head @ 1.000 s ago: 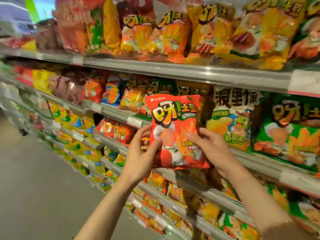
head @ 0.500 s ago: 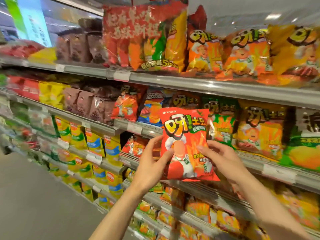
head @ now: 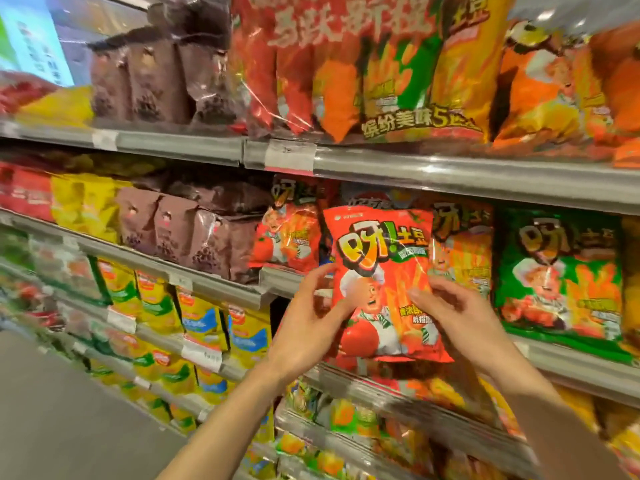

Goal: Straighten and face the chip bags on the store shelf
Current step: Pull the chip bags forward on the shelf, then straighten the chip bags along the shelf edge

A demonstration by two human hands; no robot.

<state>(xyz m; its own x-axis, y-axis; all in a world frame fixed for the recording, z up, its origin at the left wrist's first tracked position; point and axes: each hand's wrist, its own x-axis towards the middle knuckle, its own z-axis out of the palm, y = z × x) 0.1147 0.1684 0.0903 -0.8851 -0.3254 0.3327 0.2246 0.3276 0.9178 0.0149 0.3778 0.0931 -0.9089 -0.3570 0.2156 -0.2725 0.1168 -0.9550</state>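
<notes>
I hold a red chip bag (head: pixel 382 268) upright, its printed front toward me, in front of the middle shelf (head: pixel 568 358). My left hand (head: pixel 308 323) grips its lower left edge, thumb on the front. My right hand (head: pixel 457 317) grips its lower right side, fingers spread over the front. A matching red bag (head: pixel 287 233) stands on the shelf just to the left, an orange bag (head: pixel 464 251) behind to the right, and a green bag (head: pixel 561 271) farther right.
The top shelf (head: pixel 450 174) carries large red and orange multipacks (head: pixel 346 71) and brown bags (head: pixel 156 77). More brown bags (head: pixel 194 237) fill the middle shelf at left. Yellow bags (head: pixel 204 320) line the lower shelf. Grey aisle floor (head: pixel 62 417) lies at lower left.
The view has swung left along the shelves and drawn closer. The red bag stays held in both hands, now in front of the red and orange bags.
</notes>
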